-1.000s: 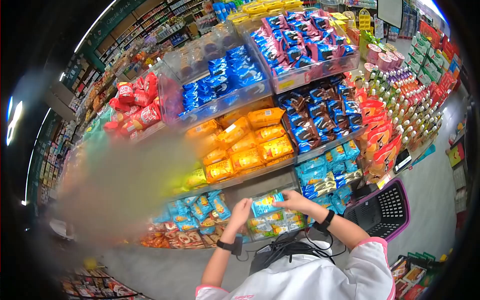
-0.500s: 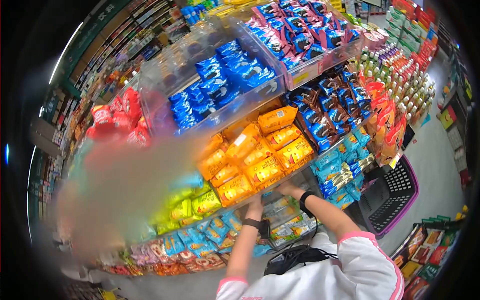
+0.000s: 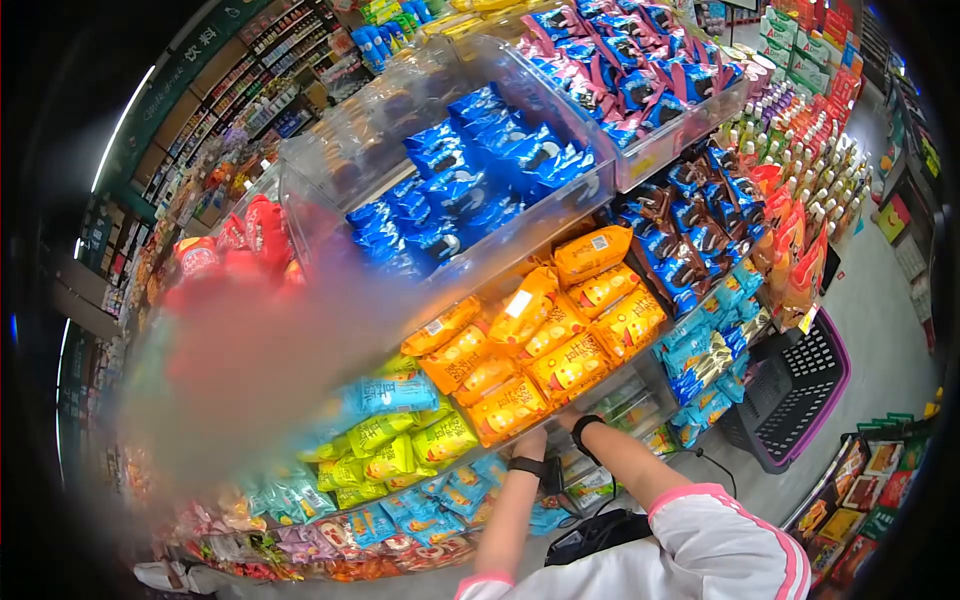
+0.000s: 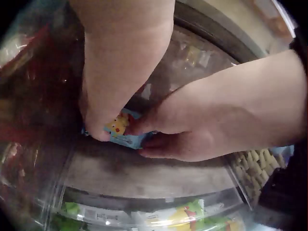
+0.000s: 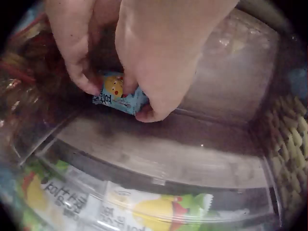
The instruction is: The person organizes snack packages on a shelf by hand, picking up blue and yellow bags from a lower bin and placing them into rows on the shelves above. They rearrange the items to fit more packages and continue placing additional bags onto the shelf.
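Both hands reach into a low clear-walled shelf compartment (image 5: 231,72) and hold a small light-blue snack packet (image 5: 113,100) with a yellow chick on it. My left hand (image 5: 79,48) pinches its left end. Thumb and fingers of my right hand (image 5: 159,62) grip the other end. In the left wrist view the packet (image 4: 130,138) sits low between the left hand (image 4: 103,113) and the right hand (image 4: 183,130), close over the compartment floor. From the head view, the shelf of orange bags (image 3: 570,365) hides the packet and most of both hands.
White packets (image 5: 159,211) with yellow chicks lie behind a clear front panel below. Yellow-green bags (image 3: 390,460) fill the bin left of the orange ones; blue packets (image 3: 715,350) sit at the right. A black and purple basket (image 3: 800,400) stands on the right. A blur covers the head view's left side.
The hands, with the blue packet between them, have gone from in front of the shelf to inside the compartment under the orange bags. The head view has shifted, bringing the shelf closer.
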`<state>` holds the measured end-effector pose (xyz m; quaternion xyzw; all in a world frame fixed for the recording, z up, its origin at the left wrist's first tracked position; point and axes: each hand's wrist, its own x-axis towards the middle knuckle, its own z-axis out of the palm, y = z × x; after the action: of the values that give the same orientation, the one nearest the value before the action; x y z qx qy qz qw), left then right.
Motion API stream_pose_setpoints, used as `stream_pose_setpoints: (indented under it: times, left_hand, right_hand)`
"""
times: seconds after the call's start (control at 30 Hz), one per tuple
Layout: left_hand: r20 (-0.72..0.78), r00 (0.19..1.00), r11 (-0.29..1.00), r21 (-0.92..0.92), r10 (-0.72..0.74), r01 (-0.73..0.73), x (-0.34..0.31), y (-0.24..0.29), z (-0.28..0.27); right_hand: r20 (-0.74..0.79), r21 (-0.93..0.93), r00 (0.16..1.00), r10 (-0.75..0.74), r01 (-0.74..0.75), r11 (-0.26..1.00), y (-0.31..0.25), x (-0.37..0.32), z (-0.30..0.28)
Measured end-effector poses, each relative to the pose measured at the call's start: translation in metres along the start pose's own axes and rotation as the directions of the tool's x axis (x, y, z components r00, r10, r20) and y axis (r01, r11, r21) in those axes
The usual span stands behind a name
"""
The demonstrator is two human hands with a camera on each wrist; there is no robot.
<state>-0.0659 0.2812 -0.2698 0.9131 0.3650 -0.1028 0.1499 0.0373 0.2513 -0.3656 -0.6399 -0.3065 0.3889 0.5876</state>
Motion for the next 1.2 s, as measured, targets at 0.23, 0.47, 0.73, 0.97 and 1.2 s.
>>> stream_pose_setpoints:
  times: [0.23,0.47,0.73,0.97,1.2]
  left_hand:
    - [-0.013,1.000,0.971,0.237,0.010,-0.007,-0.009,0.012,-0.018]
    - [0.154,0.950,0.195,-0.958,-0.270,0.211,0.035,-0.023,0.054]
    - [0.428,0.869,-0.040,-0.901,-0.249,0.432,0.021,0.005,0.006]
    - [0.443,0.894,0.140,-0.883,-0.068,0.448,0.001,0.091,-0.051]
    - [0.390,0.893,0.308,-0.898,0.225,0.315,-0.010,0.214,-0.068]
  right_hand:
    - [0.030,0.135,0.999,-0.024,0.019,0.991,-0.011,-0.001,-0.007]
    - [-0.133,-0.644,0.985,-0.113,0.001,0.765,-0.041,-0.011,-0.013]
    - [0.000,-0.525,0.993,0.118,-0.100,0.845,-0.103,-0.088,-0.089]
    - [-0.265,-0.100,0.950,0.167,-0.199,0.975,-0.139,-0.160,-0.210]
    - [-0.421,0.333,0.851,0.315,-0.178,0.926,-0.174,-0.179,-0.309]
